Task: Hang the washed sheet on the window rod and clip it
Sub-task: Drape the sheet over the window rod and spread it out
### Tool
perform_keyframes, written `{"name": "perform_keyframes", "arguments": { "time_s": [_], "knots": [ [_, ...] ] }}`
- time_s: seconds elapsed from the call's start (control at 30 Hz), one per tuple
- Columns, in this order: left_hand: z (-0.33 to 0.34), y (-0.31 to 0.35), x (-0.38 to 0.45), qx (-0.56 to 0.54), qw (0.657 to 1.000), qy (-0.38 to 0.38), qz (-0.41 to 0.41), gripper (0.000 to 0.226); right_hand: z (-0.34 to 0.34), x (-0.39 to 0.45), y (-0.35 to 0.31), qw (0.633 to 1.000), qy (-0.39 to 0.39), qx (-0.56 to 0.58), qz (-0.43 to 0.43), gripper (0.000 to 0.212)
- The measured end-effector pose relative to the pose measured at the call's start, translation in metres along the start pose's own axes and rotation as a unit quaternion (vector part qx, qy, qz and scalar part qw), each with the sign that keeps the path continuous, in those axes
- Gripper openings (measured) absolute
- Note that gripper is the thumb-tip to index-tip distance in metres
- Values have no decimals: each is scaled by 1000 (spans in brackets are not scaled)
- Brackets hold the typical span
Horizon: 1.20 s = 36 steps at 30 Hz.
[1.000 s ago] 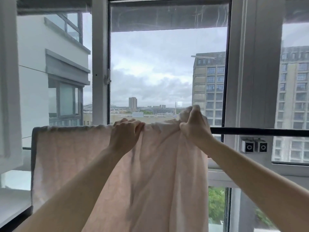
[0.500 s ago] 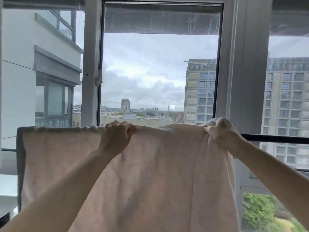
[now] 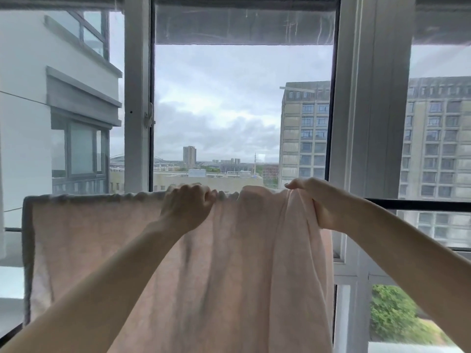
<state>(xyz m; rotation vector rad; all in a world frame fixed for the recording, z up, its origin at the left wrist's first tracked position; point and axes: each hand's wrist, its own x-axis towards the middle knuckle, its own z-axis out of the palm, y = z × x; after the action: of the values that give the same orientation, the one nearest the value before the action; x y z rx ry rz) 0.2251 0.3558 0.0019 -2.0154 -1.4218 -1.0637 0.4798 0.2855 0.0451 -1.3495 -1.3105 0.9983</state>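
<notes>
We are gripping the sheet along its top fold over the rod, left hand mid-span, right hand clutching the bunched right end. No clips visible; if we are letting go early, wind could be dragging it off.

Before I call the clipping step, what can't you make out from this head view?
- Rod: bare only to the right; the sheet draped over it hides the rest.
- Clips: none in view, so I cannot tell if any are on.
- Sheet's bottom hem: cut off by the lower frame edge.
- Left hand and right hand grip the top edge; fingers curled behind the cloth are hidden.
</notes>
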Motion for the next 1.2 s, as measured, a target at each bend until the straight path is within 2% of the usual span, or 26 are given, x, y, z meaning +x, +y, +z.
{"name": "perform_keyframes", "arguments": {
  "time_s": [0.1,0.17,0.27,0.37,0.47,0.67,0.8,0.87,0.93,1.03,1.13,1.2],
  "knots": [
    [-2,25,2,-94,991,2,90,31,9,3,-3,1000,15,-6,-10,40],
    [1,38,0,-142,984,-18,107,28,16,3,-5,1000,21,-1,-13,43],
    [9,33,1,-129,987,-14,98,30,22,4,-9,999,32,-1,-5,41],
    [10,26,5,-114,987,-20,115,32,27,0,-16,1000,-16,12,20,28],
    [9,26,4,-136,981,-25,134,30,36,-5,-23,996,-73,30,44,28],
    [3,21,8,-199,975,-43,88,27,52,-6,-24,993,-77,62,56,40],
    [3,20,5,-154,983,-42,89,30,54,-3,-28,994,-82,36,55,37],
    [8,17,3,-112,988,-20,103,35,51,-3,-33,995,-86,-22,53,29],
    [13,12,2,-103,989,-5,107,37,37,-3,-41,991,-63,-106,47,30],
    [16,10,6,-121,988,-12,93,38,4,-4,-54,979,27,-191,71,55],
    [19,13,9,-116,989,-11,90,32,-35,-5,-59,954,129,-259,75,65],
    [22,11,10,-111,990,-4,83,32,-57,-6,-53,925,185,-325,65,71]
  ]
}}
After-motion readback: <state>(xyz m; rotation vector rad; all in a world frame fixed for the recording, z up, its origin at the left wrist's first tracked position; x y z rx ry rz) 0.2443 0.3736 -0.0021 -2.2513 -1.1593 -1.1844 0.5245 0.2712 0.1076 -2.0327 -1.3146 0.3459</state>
